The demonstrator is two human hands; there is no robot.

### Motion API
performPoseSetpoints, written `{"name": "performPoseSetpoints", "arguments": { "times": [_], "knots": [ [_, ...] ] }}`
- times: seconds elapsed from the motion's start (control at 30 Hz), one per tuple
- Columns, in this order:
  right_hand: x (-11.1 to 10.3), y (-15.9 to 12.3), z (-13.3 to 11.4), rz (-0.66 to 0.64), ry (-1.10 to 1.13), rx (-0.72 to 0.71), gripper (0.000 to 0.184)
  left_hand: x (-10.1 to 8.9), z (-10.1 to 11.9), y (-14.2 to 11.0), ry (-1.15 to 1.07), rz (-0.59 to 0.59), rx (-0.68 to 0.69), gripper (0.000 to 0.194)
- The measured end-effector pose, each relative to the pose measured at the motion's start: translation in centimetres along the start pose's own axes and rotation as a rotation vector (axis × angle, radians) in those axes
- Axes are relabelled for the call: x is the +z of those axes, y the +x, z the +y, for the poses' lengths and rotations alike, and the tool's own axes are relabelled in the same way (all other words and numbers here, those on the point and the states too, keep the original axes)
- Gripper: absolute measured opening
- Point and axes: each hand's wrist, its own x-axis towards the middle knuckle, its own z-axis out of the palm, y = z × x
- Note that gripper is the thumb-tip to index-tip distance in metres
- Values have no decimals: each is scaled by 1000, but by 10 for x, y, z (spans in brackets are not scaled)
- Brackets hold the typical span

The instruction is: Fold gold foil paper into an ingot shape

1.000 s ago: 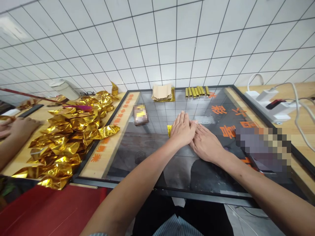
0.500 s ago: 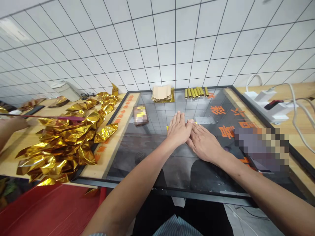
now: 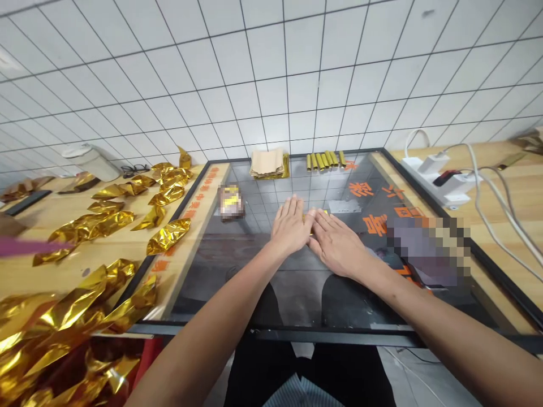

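Observation:
My left hand (image 3: 292,227) lies flat, palm down, fingers stretched out over the black glass panel (image 3: 254,271). My right hand (image 3: 339,244) is flat beside it, its fingertips touching the left hand near the thumb. Bits of a gold foil sheet (image 3: 326,213) show between and just past the fingers; most of it is covered by both hands. Near the far edge sit a stack of tan-backed foil sheets (image 3: 267,162) and a row of several rolled gold tubes (image 3: 324,160). A pixelated small pack (image 3: 231,202) stands to the left.
Folded gold foil pieces (image 3: 167,236) lie scattered on the wooden table at left, and others fill a red bin (image 3: 148,356) below. A blurred purple stick (image 3: 29,247) enters from the left. At right are a pixelated object (image 3: 428,249) and a white power strip (image 3: 449,192) with cables.
Both hands stay flat, shifting only slightly. At left, the foil heap has spread and slid forward over the table edge into the red bin. The other person's hand has left view.

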Motion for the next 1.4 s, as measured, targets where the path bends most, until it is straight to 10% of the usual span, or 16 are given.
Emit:
{"name": "performPoseSetpoints", "arguments": {
  "times": [1.4],
  "knots": [
    [-1,0,-1,5,4,5,72,-14,-54,-21,352,75,-15,67]
  ]
}}
